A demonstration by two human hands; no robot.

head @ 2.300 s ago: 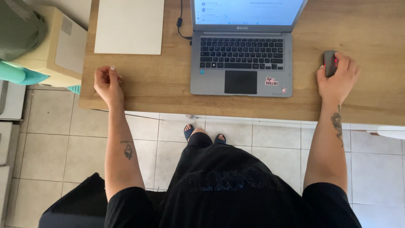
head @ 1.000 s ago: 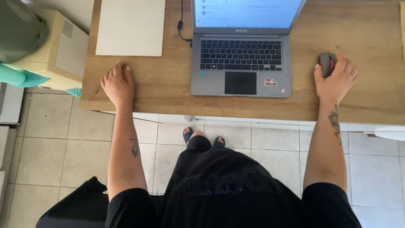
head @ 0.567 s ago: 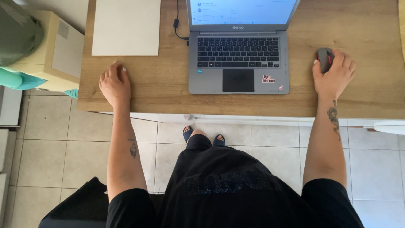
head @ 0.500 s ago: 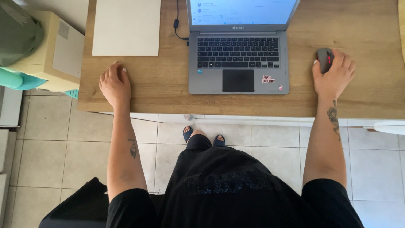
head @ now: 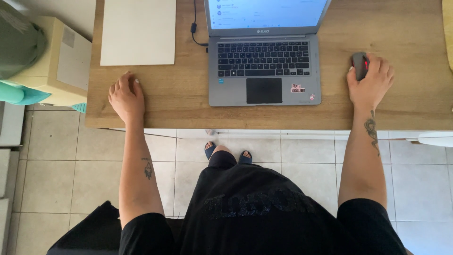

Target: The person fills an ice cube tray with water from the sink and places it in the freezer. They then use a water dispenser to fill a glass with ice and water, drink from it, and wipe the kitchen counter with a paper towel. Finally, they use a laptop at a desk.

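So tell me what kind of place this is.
Probably a home desk or small office: an open grey laptop on a wooden desk, the right hand on a computer mouse, the left hand resting flat, and tiled floor below.

Looking straight down at a wooden desk (head: 179, 101): open grey laptop (head: 264, 71) in the middle, right hand (head: 370, 85) draped over a dark mouse (head: 359, 63), left hand (head: 126, 97) flat on the wood just below a pale board (head: 138, 30). Tiled floor (head: 61, 151) underneath.
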